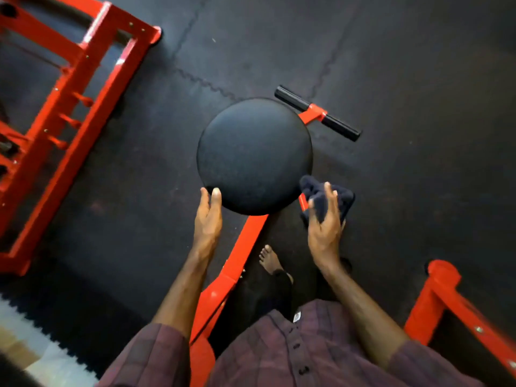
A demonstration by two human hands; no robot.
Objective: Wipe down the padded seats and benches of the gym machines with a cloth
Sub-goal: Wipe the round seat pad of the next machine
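Observation:
A round black padded seat (pixel 254 155) sits on a red machine frame (pixel 237 261) in the middle of the view. My left hand (pixel 208 216) has straight fingers whose tips touch the seat's near left edge. A dark navy cloth (pixel 343 199) is bunched in my right hand (pixel 325 219), just off the seat's near right edge. The cloth lies beside the pad, not on its top.
A black-gripped crossbar (pixel 318 113) sticks out behind the seat. A big red machine frame (pixel 69 107) stands at the left and another red frame (pixel 446 303) at the lower right. Black rubber floor mats (pixel 418 79) lie all around. My bare foot (pixel 269 259) stands beside the frame.

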